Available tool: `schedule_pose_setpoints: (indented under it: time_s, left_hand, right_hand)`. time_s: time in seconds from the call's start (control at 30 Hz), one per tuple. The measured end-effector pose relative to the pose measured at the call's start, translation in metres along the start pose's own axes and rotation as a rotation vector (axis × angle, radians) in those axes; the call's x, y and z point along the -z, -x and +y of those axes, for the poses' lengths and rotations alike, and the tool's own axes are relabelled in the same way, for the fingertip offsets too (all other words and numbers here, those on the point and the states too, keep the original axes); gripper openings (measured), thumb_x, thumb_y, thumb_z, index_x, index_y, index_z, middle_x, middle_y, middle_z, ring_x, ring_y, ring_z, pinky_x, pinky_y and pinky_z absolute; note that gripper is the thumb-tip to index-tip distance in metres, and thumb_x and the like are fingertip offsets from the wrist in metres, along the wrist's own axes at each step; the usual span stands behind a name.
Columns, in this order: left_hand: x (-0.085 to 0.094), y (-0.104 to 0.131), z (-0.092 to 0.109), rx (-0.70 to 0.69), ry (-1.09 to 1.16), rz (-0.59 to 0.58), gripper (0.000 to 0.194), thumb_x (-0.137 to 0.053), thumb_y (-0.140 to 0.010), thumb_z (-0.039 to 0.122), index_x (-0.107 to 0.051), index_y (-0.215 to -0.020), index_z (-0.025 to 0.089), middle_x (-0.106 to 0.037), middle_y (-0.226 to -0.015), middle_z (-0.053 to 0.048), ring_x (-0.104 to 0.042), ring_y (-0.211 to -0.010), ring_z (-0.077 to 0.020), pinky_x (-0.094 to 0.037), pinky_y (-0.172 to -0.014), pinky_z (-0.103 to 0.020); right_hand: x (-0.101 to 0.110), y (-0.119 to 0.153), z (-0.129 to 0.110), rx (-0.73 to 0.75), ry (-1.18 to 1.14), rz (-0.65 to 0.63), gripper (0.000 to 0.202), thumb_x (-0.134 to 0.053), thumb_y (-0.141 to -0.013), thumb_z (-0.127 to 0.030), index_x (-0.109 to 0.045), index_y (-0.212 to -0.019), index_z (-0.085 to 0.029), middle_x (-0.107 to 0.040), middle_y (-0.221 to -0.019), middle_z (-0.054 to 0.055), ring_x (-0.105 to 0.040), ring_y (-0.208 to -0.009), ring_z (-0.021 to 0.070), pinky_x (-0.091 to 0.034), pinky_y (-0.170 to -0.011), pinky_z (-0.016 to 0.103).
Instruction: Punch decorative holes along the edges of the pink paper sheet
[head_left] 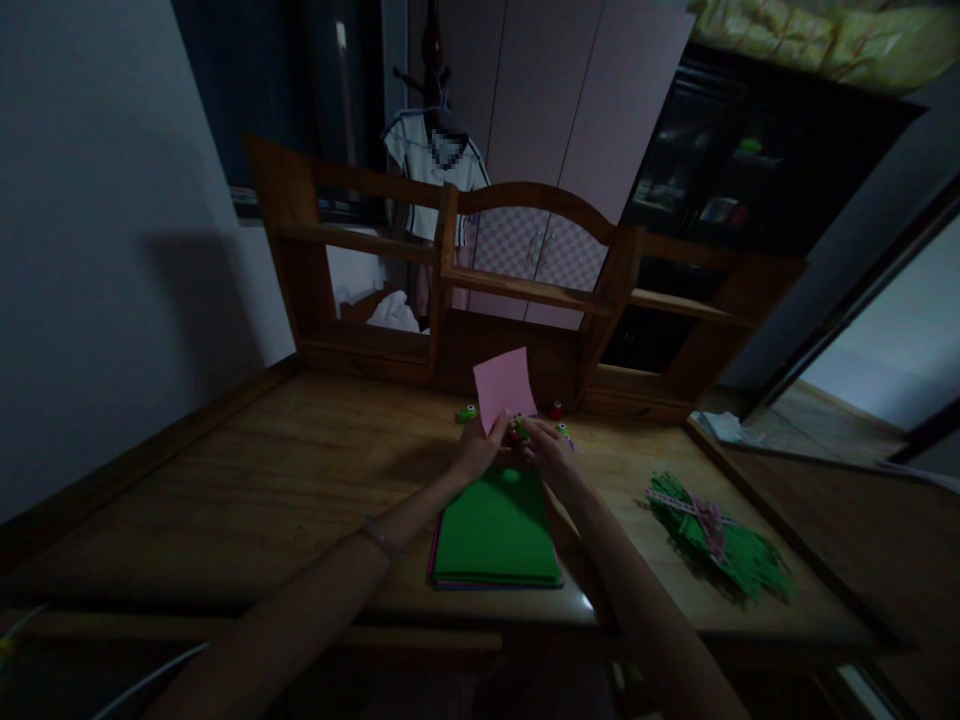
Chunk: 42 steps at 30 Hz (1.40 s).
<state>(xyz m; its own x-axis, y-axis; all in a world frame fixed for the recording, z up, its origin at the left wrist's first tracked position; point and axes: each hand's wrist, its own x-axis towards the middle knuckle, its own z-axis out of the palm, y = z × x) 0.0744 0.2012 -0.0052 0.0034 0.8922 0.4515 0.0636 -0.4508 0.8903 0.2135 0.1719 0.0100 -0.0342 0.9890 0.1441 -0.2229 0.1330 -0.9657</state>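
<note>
In the head view, my left hand (478,448) pinches the lower edge of a square sheet of pink paper (502,383), which stands up from my fingers. My right hand (551,450) is closed on a small green and red object (519,430) right beside the paper. Fingers partly cover it, and the dim light hides its exact kind. Below both hands lies a stack of green paper (496,530), with pink and purplish edges showing underneath.
Around the hands sit a small green item (468,412), a small red item (556,410) and another green-and-white item (564,432). Shredded green paper (739,550) with pink strips (709,525) lies at right. A wooden shelf unit (525,285) borders the desk's back.
</note>
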Motion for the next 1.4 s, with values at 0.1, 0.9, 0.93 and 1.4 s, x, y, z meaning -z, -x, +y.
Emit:
schedule_pose_setpoints:
  time_s: [0.1,0.9,0.93,1.4]
  left_hand:
    - [0.002,-0.001,0.004,0.012,0.019,0.05,0.035,-0.051,-0.088,0.044,-0.069,-0.095,0.015,-0.072,-0.094,-0.009,-0.068,-0.085,-0.021,-0.053,-0.075,-0.03]
    - [0.002,-0.001,0.001,0.028,-0.009,-0.03,0.037,-0.05,-0.089,0.043,-0.067,-0.106,0.015,-0.072,-0.098,-0.01,-0.068,-0.09,-0.0217,-0.053,-0.08,-0.032]
    - [0.002,-0.001,0.001,0.022,-0.022,-0.025,0.037,-0.05,-0.089,0.043,-0.066,-0.107,0.015,-0.072,-0.098,-0.01,-0.068,-0.091,-0.0218,-0.053,-0.079,-0.032]
    - [0.003,-0.002,0.002,-0.006,-0.048,-0.038,0.033,-0.053,-0.088,0.042,-0.068,-0.104,0.017,-0.072,-0.094,-0.009,-0.068,-0.089,-0.0212,-0.053,-0.079,-0.03]
  right_hand:
    - [-0.002,0.001,0.0,-0.066,-0.059,0.013,0.03,-0.075,-0.066,-0.044,-0.07,-0.086,-0.022,-0.068,-0.082,0.002,-0.058,-0.061,0.0126,-0.044,-0.056,0.025]
    - [-0.003,-0.002,-0.015,-0.042,-0.52,0.068,0.022,-0.07,-0.078,-0.038,-0.066,-0.085,-0.017,-0.072,-0.097,0.007,-0.066,-0.102,0.0209,-0.055,-0.087,0.028]
    - [-0.003,-0.001,-0.016,-0.043,-0.531,0.072,0.021,-0.069,-0.079,-0.037,-0.066,-0.085,-0.017,-0.072,-0.098,0.007,-0.066,-0.103,0.0208,-0.055,-0.088,0.028]
    - [-0.001,-0.003,-0.014,-0.057,-0.539,0.08,0.019,-0.071,-0.078,-0.036,-0.063,-0.085,-0.02,-0.072,-0.099,0.004,-0.062,-0.111,0.0208,-0.055,-0.092,0.03]
